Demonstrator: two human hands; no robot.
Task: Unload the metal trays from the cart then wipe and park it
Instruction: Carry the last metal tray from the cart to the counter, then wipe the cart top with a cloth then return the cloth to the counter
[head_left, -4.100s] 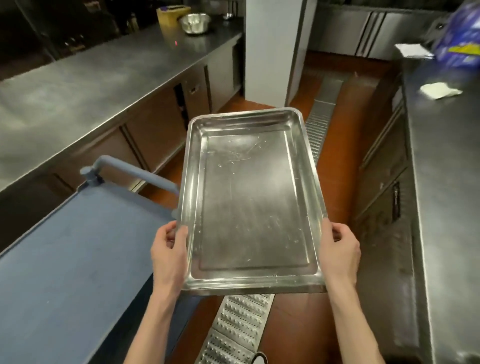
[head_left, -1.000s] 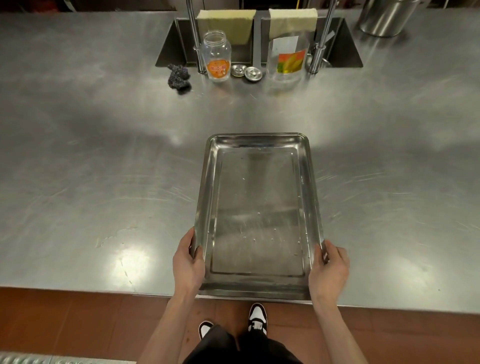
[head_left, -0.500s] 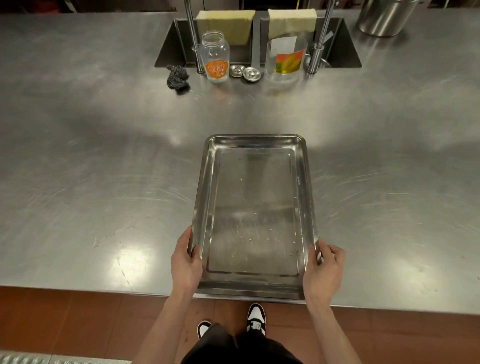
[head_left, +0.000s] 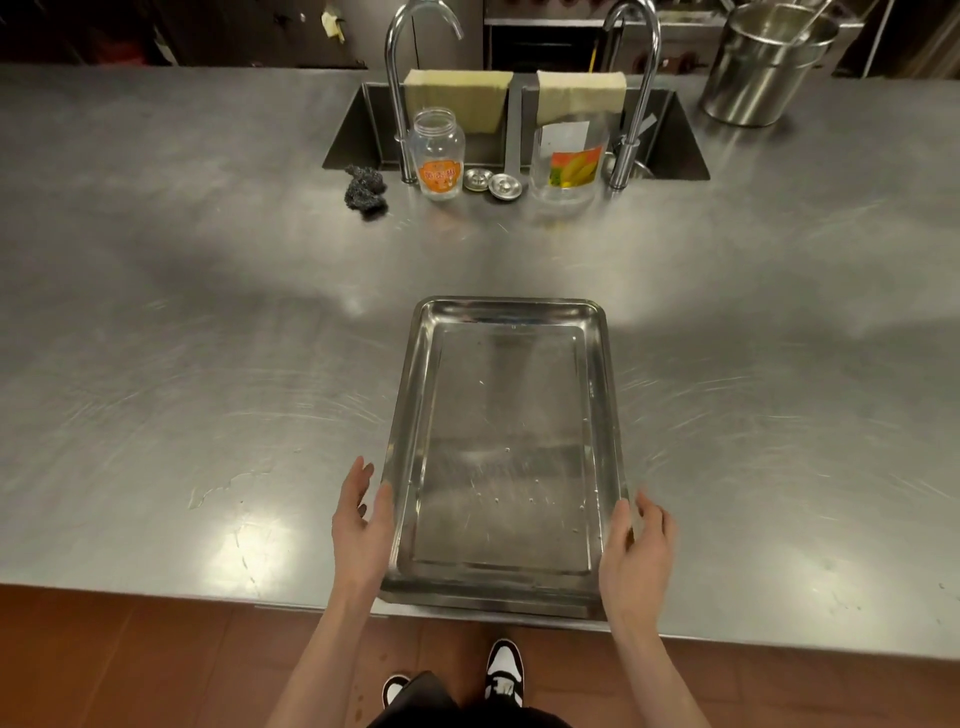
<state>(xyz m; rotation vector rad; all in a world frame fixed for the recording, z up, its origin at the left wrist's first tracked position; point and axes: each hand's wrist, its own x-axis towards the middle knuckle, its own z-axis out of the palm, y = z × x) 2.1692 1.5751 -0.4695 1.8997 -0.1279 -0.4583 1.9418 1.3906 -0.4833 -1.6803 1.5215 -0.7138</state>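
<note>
A rectangular metal tray (head_left: 506, 447) lies flat on the steel counter (head_left: 208, 338), its near end at the counter's front edge. My left hand (head_left: 361, 525) sits beside the tray's left rim with fingers straight and spread, holding nothing. My right hand (head_left: 636, 551) is beside the right rim, fingers relaxed and off the tray. The cart is out of view.
At the back is a double sink (head_left: 675, 140) with two taps and cloths over its divider. A glass jar (head_left: 436, 153), a clear container (head_left: 569, 161), two metal caps, a steel-wool pad (head_left: 365, 189) and a steel pot (head_left: 763, 62) stand near it.
Earlier I carried the tray away from the blue cart. Half a second ago both hands still gripped its rims on the counter; now both have let go and opened beside it.
</note>
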